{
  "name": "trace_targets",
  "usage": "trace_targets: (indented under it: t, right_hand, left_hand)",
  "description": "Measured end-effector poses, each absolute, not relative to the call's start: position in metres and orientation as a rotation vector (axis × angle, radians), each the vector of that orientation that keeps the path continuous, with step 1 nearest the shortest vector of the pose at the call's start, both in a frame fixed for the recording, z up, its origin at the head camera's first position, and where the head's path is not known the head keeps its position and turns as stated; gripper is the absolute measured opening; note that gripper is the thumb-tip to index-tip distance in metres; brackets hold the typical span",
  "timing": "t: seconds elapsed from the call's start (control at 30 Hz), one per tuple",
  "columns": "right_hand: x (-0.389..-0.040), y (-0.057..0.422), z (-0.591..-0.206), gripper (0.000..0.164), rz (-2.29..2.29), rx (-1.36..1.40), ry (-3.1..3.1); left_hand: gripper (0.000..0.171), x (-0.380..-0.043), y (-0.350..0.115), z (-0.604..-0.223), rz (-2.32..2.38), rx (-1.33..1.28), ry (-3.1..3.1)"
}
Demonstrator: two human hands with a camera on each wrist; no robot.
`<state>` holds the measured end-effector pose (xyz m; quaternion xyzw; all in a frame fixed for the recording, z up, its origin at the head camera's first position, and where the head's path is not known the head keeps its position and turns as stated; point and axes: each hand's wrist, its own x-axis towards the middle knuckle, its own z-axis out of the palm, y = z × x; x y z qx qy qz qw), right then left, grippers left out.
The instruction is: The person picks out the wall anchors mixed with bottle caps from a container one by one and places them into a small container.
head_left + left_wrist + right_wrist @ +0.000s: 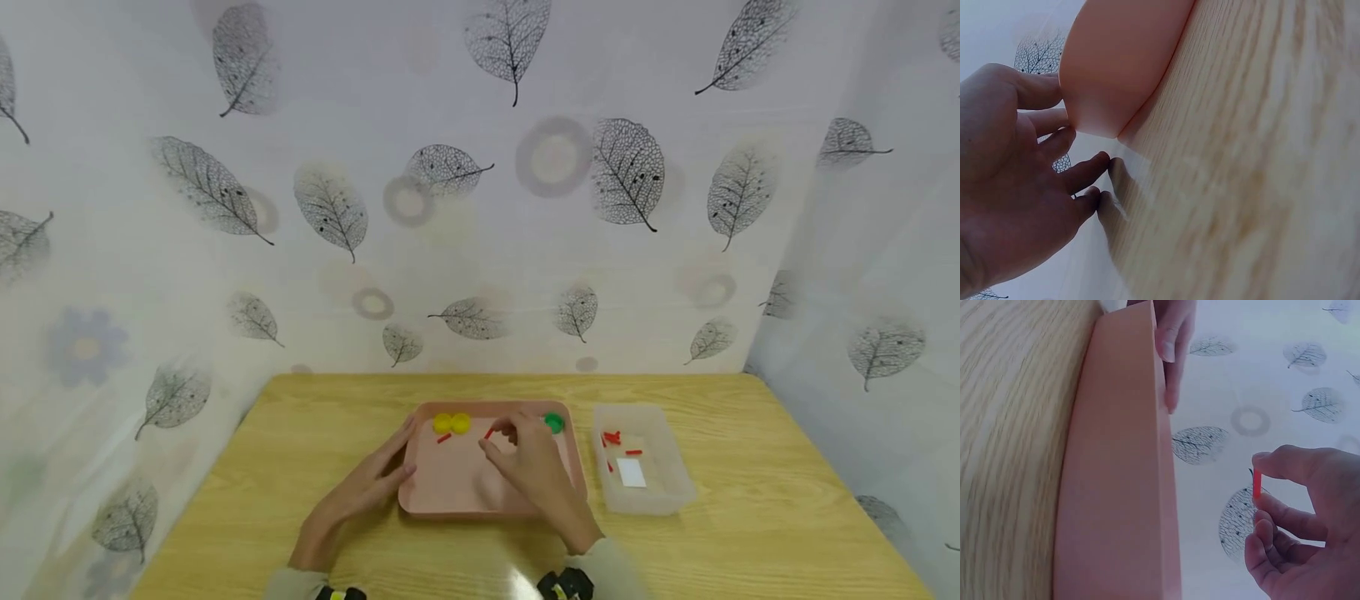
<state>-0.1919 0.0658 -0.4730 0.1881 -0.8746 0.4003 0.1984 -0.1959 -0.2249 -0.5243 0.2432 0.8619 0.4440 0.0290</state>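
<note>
A pink tray [450, 487] lies on the wooden table. Over it, my right hand [531, 462] pinches a small red stick [1257, 484] between thumb and a fingertip, with the other fingers curled in below. My left hand [367, 479] rests against the tray's left side, its thumb and a finger reaching over the rim and the remaining fingers loosely extended beside it. Along the tray's far side are two touching yellow round pieces [452, 423], with another red stick [444, 438] just below them. A green round piece [553, 423] sits in the far right corner, partly behind my right hand.
Right of the tray stands a translucent plastic box [667, 498]. Inside it are several red pieces [612, 437] and a white card [632, 472]. A leaf-patterned cloth [480, 250] hangs behind the wooden table [345, 400] and along both sides.
</note>
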Motion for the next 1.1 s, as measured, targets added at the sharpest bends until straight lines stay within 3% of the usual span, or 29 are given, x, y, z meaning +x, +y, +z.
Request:
trace_targets:
  t: [0.5, 0.8, 1.1]
  right_hand:
    - [-0.189, 0.139, -0.457, 0.025, 1.045, 0.541, -2.279]
    - [-0.204, 0.196, -0.461, 0.023, 1.004, 0.383, -2.198]
    - [-0.209, 0.22, -0.47, 0.019, 1.043, 0.248, -2.292]
  left_hand:
    - [0.067, -0.195, -0.227, -0.525, 1.36, 0.71, 2.654]
    - [0.067, -0.197, -0.225, -0.521, 1.367, 0.715, 2.627]
    - [0.066, -0.196, -0.226, -0.522, 1.386, 0.735, 2.617]
